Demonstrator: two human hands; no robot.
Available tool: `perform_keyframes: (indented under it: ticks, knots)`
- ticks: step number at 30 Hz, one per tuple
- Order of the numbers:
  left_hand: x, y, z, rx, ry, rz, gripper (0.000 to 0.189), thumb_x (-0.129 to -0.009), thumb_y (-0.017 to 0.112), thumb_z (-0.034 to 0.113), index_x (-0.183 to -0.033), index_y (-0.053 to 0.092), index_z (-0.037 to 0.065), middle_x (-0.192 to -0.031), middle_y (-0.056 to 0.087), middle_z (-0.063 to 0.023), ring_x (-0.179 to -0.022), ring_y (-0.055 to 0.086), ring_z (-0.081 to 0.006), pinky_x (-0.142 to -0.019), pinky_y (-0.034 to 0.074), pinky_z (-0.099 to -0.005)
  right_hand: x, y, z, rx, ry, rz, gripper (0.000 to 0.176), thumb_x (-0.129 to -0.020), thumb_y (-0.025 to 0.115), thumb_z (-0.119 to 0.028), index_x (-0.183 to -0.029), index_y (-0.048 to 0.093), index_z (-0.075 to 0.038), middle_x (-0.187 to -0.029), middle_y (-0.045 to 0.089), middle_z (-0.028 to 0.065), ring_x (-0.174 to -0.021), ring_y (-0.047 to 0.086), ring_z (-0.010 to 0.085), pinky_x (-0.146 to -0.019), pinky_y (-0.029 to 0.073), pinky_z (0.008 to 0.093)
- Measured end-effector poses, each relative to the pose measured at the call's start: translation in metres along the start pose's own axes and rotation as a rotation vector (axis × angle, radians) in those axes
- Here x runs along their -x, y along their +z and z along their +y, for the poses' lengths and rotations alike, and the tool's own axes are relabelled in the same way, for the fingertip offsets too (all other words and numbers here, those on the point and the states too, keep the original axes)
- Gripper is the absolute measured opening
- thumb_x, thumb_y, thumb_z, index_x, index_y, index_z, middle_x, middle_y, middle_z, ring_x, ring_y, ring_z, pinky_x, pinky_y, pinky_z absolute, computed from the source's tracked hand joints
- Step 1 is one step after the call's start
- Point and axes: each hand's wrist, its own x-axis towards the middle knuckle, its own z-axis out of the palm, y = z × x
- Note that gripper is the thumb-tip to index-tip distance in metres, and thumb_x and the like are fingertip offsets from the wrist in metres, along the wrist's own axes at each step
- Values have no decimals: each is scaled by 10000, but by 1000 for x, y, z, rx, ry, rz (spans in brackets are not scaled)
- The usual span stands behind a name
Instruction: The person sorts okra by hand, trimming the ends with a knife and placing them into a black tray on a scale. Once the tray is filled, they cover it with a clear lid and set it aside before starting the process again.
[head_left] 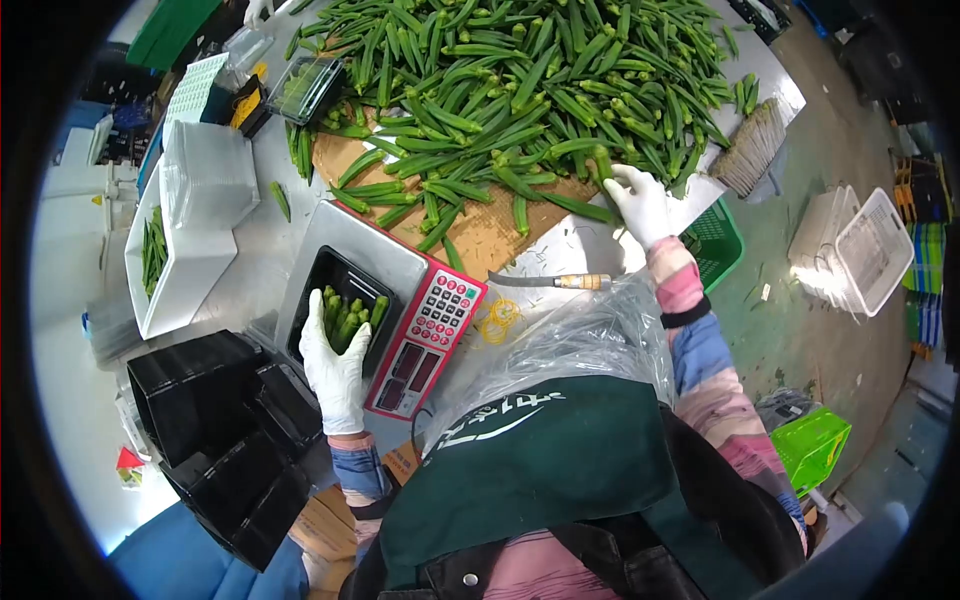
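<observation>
A black tray (pixel 323 268) holding several green okra pods (pixel 352 318) sits on the platform of a red and silver weighing scale (pixel 440 312). My left hand (pixel 333 372), in a white glove, rests at the tray's near left side, thumb and fingers apart beside the pods. At the near right edge of a large okra heap (pixel 540 90), my white-gloved right hand (pixel 642 205) has its fingers closed on an okra pod (pixel 602 165). Part of that grip is hidden. Between the hands lies a curved knife (pixel 580 282) with a wooden handle, near yellow rubber bands (pixel 497 322).
Black empty trays (pixel 200 400) are stacked at the left, close to clear lids (pixel 208 175) and a white bin (pixel 150 305). A filled, covered pack (pixel 306 90) stands behind. At right are a brush (pixel 752 148), a green basket (pixel 722 245) and white crates (pixel 870 250).
</observation>
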Motion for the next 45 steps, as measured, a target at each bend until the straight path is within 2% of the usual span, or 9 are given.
perform_keyframes:
  ticks: [6, 11, 15, 19, 24, 32, 36, 40, 45]
  knots:
    - [-2, 10, -6, 418, -94, -50, 682, -883, 683, -49, -1502, 424, 76, -1480, 483, -126, -1350, 481, -232, -1140, 384, -352, 29, -30, -38, -1338, 191, -249, 437, -996, 626, -281, -1338, 572, -15, -1122, 691, 61, -923, 643, 159, -802, 533, 302]
    - [-7, 19, 4, 777, -156, 62, 646, -933, 639, -34, -1517, 372, 32, -1512, 431, -165, -1376, 449, -242, -1152, 360, -355, 41, -27, -47, -1676, 330, -389, 425, -1005, 607, -241, -1357, 542, -11, -1110, 685, 77, -933, 638, 140, -784, 546, 280]
    - [1, 12, 38, 177, 29, 271, 566, -950, 634, -14, -1477, 430, 20, -1447, 502, -159, -1308, 513, -228, -1112, 408, -347, 52, -22, -64, -1480, 232, -407, 386, -1004, 598, -207, -1319, 561, 12, -1092, 691, 90, -896, 657, 140, -778, 543, 268]
    - [15, 22, 80, 667, 35, -13, 443, -980, 623, 44, -1404, 503, -1, -1272, 636, -117, -1122, 621, -175, -969, 507, -299, 90, -6, -106, -790, 113, -516, 309, -968, 654, -251, -1176, 667, -22, -995, 715, 45, -873, 649, 114, -766, 519, 270]
    - [34, 81, 106, 1513, -553, -757, 408, -1032, 552, 140, -1401, 466, -12, -1262, 613, -166, -1097, 639, -233, -915, 545, -372, 126, 21, -136, -522, -130, -626, 237, -913, 702, -229, -1056, 708, -40, -922, 703, 79, -820, 667, 162, -785, 531, 315]
    - [31, 78, 85, 1460, -636, -715, 328, -1050, 543, 197, -1333, 546, 32, -984, 709, -132, -776, 657, -158, -720, 541, -300, 89, -8, 53, 395, 298, 296, 523, -803, 805, -345, -1193, 620, -49, -1085, 663, 130, -918, 689, 320, -825, 545, 413]
    - [34, 82, 82, 1423, -648, -746, 358, -1040, 563, 219, -1349, 545, 40, -1011, 699, -129, -790, 644, -158, -745, 531, -309, 88, 4, 140, -10, 402, 254, 524, -871, 752, -207, -1298, 537, 9, -912, 683, 79, -742, 656, 185, -675, 522, 293]
    - [34, 85, 88, 1423, -652, -761, 361, -1036, 570, 216, -1348, 552, 37, -1023, 697, -120, -798, 637, -158, -759, 527, -320, 89, -20, 78, -664, 497, 205, 482, -917, 661, -87, -1355, 507, 47, -911, 676, 24, -708, 617, 88, -626, 474, 193]
    - [32, 85, 91, 1446, -671, -768, 349, -1037, 563, 192, -1342, 554, 24, -1013, 678, -105, -785, 622, -153, -739, 528, -317, 91, -34, 54, -1271, 356, -114, 337, -967, 626, -101, -1275, 584, 30, -982, 671, 47, -786, 578, 107, -743, 479, 259]
